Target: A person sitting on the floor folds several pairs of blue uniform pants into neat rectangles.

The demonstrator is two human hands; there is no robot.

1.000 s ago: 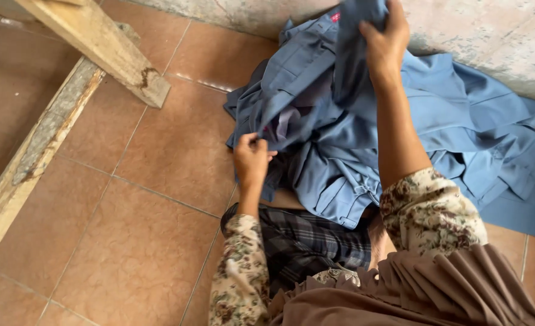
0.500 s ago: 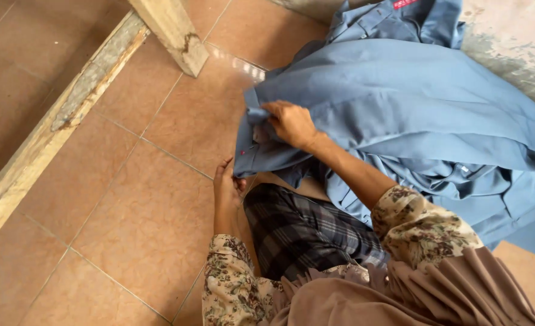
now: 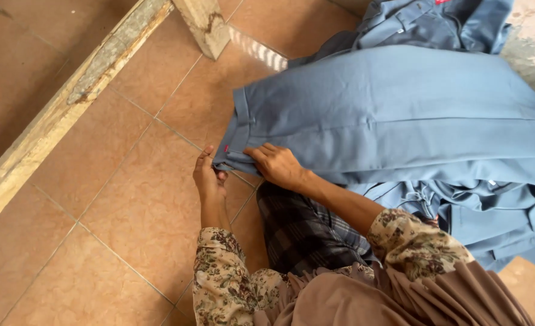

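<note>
A pair of grey-blue trousers [image 3: 394, 115] lies spread flat over a heap of other blue garments [image 3: 496, 211] on the tiled floor. My left hand [image 3: 210, 176] pinches the near corner of the waistband, next to a small red tag. My right hand [image 3: 278, 164] rests on the waistband just to the right of it, fingers pressing the cloth down. Both floral sleeves reach in from the bottom of the view. A dark checked cloth [image 3: 306, 232] lies under my right forearm.
A weathered wooden beam [image 3: 68, 102] runs diagonally across the terracotta floor tiles [image 3: 122, 205] at the left, with a wooden leg [image 3: 204, 27] standing at the top. More blue clothing [image 3: 430, 21] is bunched against a pale wall [image 3: 533, 42] at the top right.
The bunched blue garment has been pulled open and laid flat as trousers. My right hand came down from the raised cloth to the waistband, and my left hand moved to its corner.
</note>
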